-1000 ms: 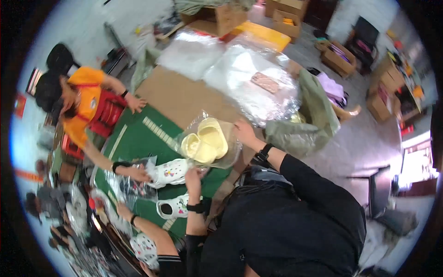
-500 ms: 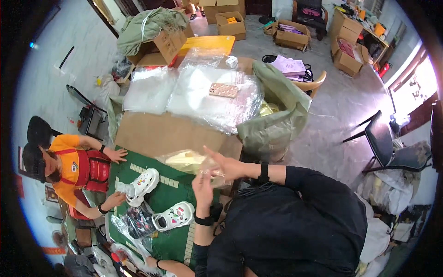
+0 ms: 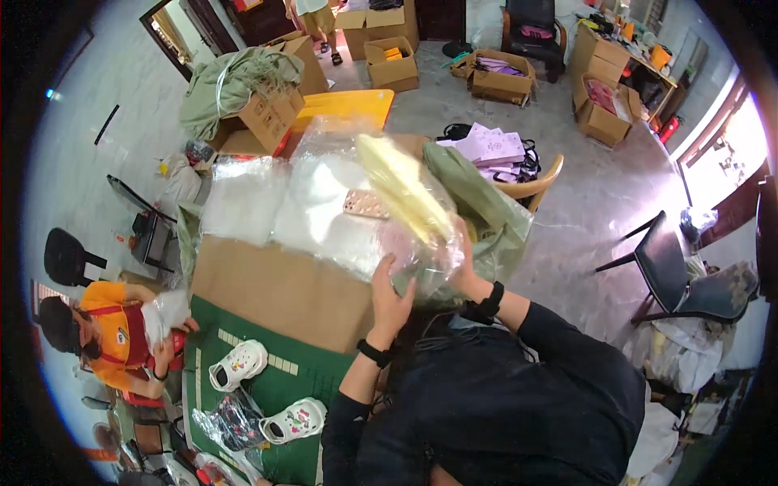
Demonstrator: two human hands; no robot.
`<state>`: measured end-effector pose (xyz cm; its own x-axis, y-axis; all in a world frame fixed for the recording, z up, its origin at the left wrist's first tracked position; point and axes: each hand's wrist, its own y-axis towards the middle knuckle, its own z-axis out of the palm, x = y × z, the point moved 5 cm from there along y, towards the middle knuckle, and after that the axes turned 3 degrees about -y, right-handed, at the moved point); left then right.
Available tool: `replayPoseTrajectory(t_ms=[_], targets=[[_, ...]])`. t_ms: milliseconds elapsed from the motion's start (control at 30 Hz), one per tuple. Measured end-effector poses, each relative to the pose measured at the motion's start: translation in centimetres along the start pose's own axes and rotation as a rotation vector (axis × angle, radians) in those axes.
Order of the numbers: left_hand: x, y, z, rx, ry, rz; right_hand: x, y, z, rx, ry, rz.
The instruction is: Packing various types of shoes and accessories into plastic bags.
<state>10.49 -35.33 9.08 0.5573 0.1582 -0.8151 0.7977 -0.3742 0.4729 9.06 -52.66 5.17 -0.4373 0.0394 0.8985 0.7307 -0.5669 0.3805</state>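
Up at the far end, dark printing is carried on the side of the cardboard box (image 3: 271,121), and a printed design is worn by the lilac packs (image 3: 490,147) off to the right, too small here to be read. And the pale yellow shoes (image 3: 405,185), in their clear plastic bag (image 3: 438,271), are held aloft above the worktop (image 3: 267,285), over the bag stack (image 3: 312,219) and beside the patterned phone (image 3: 366,203)! Their long axis is slanted from upper left to lower right; by blur, the toe direction is hidden. The lower right edge is pinched by the right hand's (image 3: 464,263) fingers. The left hand's (image 3: 391,301) fingers are spread close by; whether plastic is touched cannot be told.
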Motion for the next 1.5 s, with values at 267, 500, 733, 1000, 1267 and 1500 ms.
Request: replayPoseTrajectory(t_ms=[267,500,733,1000,1267,1500], targets=[[11.7,-1.8,13.1,0.880,0.733,-0.050,0.8,3.9,-6.9,-0.041,-0.516,-0.148],[12.1,-1.9,14.9,0.917,0.762,-0.012,-3.5,5.2,-11.9,0.045,-1.032,0.330],[13.5,-7.0,15.0,0.869,-0.027,-0.223,-6.2,7.0,-10.6,0.213,-1.202,0.411],[12.4,-6.9,14.7,0.961,0.228,-0.108,-19.3,2.2,-9.7,0.886,-1.439,0.499],[11.1,-6.6,13.7,0.746,0.356,-0.107,-21.0,-3.1,-7.8,1.618,-1.525,0.499],[9.7,-7.6,12.2,0.683,0.420,-0.162,-26.1,-2.0,-13.6,1.558,-1.495,0.778]])
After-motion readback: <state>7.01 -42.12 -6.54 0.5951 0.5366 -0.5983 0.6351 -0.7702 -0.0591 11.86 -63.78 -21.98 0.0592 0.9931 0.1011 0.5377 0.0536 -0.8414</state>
